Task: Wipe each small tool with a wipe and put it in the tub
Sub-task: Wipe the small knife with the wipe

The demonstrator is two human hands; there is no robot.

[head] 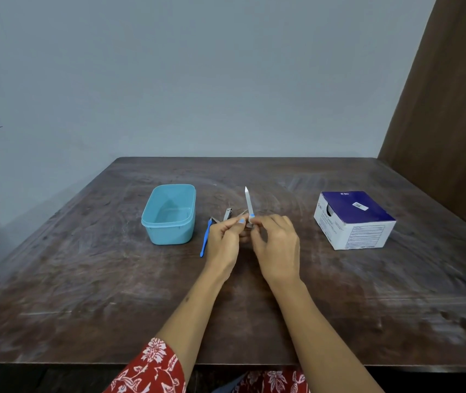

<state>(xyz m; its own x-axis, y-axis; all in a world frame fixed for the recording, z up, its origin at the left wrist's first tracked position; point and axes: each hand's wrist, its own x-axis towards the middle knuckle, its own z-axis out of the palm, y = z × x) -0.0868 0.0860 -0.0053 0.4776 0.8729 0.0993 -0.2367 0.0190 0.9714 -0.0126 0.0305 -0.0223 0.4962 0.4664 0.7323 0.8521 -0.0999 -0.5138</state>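
Both hands meet over the middle of the dark scuffed wooden counter [84, 279]. The right hand [278, 245] pinches the lower end of a slim white pointed nail file [248, 204], which stands nearly upright with its tip away from the person. The left hand [223, 242] has its fingers curled, fingertips touching the same lower end; what else its grip holds cannot be told. A small metal nail clipper [227, 214] lies just beyond the left hand, and a thin blue-handled tool [205, 239] lies just to its left. Further left stands the light blue plastic tub [152, 222]. Well to the right sits a purple-and-white cardboard box [353, 219].
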